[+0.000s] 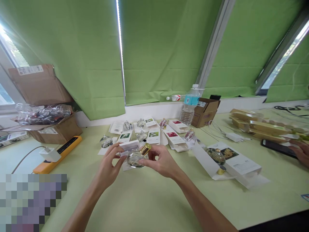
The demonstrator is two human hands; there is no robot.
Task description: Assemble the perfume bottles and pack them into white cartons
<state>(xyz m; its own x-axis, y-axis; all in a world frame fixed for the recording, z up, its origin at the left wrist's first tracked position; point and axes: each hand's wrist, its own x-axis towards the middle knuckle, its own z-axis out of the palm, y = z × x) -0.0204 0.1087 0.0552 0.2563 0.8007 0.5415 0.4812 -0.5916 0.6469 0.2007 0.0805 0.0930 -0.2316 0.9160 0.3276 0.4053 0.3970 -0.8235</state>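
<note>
My right hand (165,162) is closed around a clear, flat glass perfume bottle (135,160) with a gold neck piece, which tilts up to the right. My left hand (108,167) grips a small open white box (130,146) just behind the bottle, its thumb close to the glass. Further back stand more glass bottles, among them a clear one (106,141) at left and a pinkish one (189,134) at right. White cartons with pictures, such as a red-flower carton (174,138), lie among them.
To the right, a larger carton (238,161) lies beside a glass bottle (216,156). An orange power strip (58,154) and cardboard box (55,129) are left. A water bottle (189,106) stands at the back. Another person's hand (300,153) is by a phone (277,148).
</note>
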